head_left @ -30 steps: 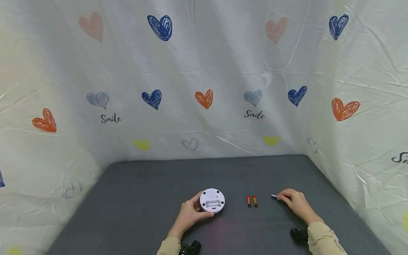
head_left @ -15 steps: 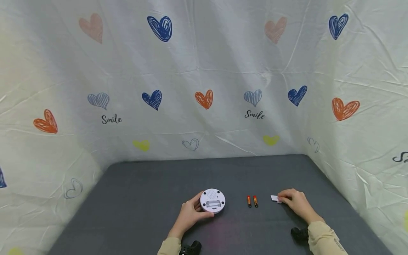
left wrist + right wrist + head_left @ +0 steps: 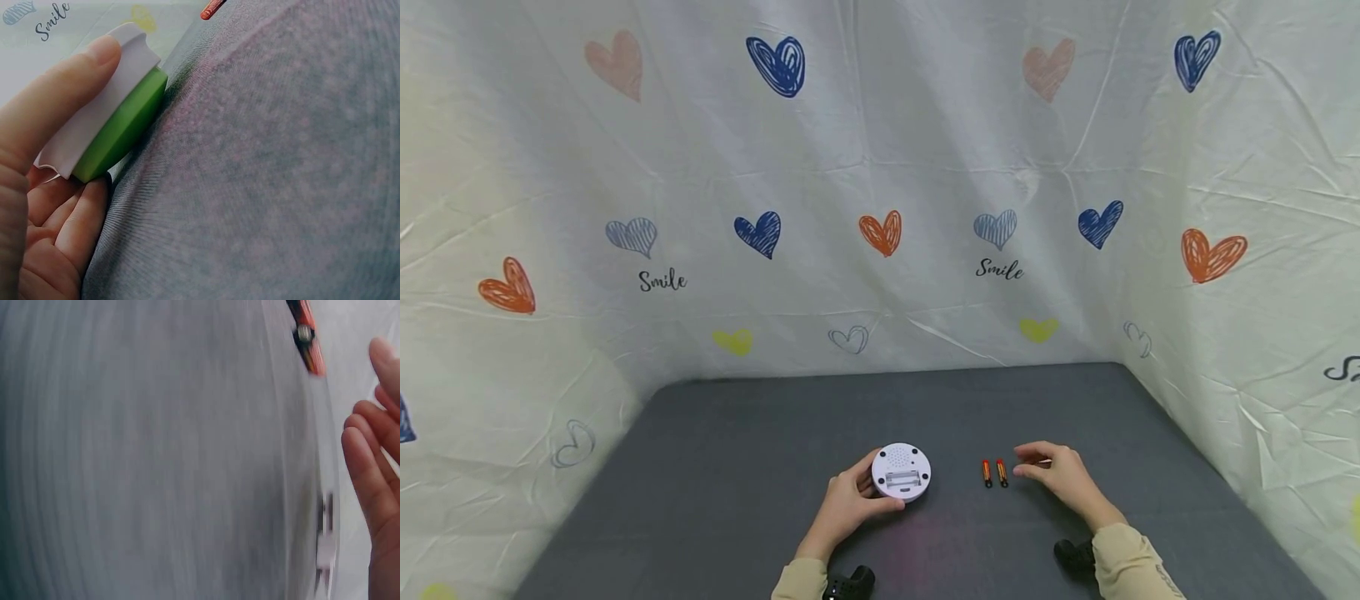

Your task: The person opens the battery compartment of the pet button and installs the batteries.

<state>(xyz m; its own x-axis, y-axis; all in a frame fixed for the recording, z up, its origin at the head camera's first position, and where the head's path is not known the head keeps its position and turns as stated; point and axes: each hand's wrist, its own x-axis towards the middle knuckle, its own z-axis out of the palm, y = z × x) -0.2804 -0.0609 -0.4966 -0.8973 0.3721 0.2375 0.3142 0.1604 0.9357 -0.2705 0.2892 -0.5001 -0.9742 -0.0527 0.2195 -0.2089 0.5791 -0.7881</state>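
My left hand [image 3: 847,502] grips a round white device [image 3: 900,461] at its left side, thumb along the near edge. The device's face has small dark feet, a dotted speaker grille and an uncovered battery slot. Its other side is green [image 3: 122,128] in the left wrist view. Two red-and-black batteries [image 3: 1002,473] lie side by side to the right of the device. Just right of them hovers my right hand [image 3: 1063,477], fingers loosely bent and holding nothing. A small white cover [image 3: 325,550] lies on the table in the blurred right wrist view; the hand hides it from the head view.
A dark grey cloth covers the table [image 3: 760,450]. White fabric [image 3: 925,275] printed with hearts and "Smile" hangs at the back and both sides. Black straps with a camera [image 3: 850,583] sit on the wrists.
My right hand has let go of the small white cover and moved left toward the batteries. The left hand and the round device have stayed in place.
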